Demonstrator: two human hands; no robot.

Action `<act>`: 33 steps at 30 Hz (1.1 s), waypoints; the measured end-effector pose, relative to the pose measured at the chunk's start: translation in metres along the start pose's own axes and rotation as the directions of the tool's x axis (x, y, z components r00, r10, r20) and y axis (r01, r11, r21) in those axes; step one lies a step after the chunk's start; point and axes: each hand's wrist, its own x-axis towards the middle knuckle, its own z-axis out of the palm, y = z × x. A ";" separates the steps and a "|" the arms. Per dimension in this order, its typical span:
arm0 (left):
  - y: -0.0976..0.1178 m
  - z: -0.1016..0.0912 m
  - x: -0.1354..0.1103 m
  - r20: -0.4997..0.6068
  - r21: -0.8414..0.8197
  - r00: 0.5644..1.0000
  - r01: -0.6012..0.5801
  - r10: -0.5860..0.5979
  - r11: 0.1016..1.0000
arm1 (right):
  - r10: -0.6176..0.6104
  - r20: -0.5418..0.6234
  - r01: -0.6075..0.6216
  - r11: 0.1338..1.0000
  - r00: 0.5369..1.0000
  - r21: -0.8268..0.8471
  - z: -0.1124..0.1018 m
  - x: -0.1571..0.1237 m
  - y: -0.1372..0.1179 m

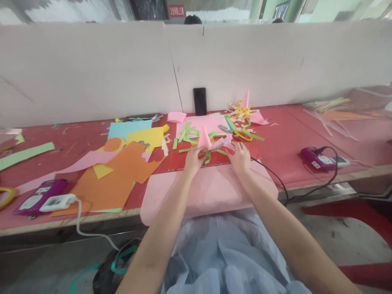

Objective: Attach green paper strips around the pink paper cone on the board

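My left hand (194,161) pinches a curled green paper strip (207,157) at the foot of a pink paper cone (204,138). The cone stands point up on a red board (183,159). Close on the right, the fingers of my right hand (240,157) close around what looks like a pink hot glue gun (225,141), its nozzle toward the cone. My fingers partly cover its grip. Behind lie loose green strips (186,132) and yellow-handled scissors (241,134). Farther back, a second pink cone (245,100) sits on a fringed yellow paper base (240,111).
A black phone (200,101) leans on the white partition (107,69). Orange sheets (107,183), yellow paper (145,138) and a blue sheet (128,130) lie to the left. Purple power strips stand left (43,197) and right (317,159). A black cable (275,175) runs rightward.
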 end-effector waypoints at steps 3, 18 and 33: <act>-0.001 0.000 0.000 0.002 -0.005 1.000 0.003 -0.003 1.000 | -0.007 0.005 0.006 1.000 1.000 0.002 0.001 0.000 0.001; 0.003 -0.002 -0.001 0.016 0.009 1.000 0.018 -0.018 1.000 | 0.008 0.020 -0.009 0.999 1.000 0.053 0.001 0.000 0.002; 0.002 -0.004 -0.001 0.040 0.006 0.999 0.029 -0.030 1.000 | -0.002 0.002 0.002 1.000 1.000 0.018 -0.006 -0.003 0.000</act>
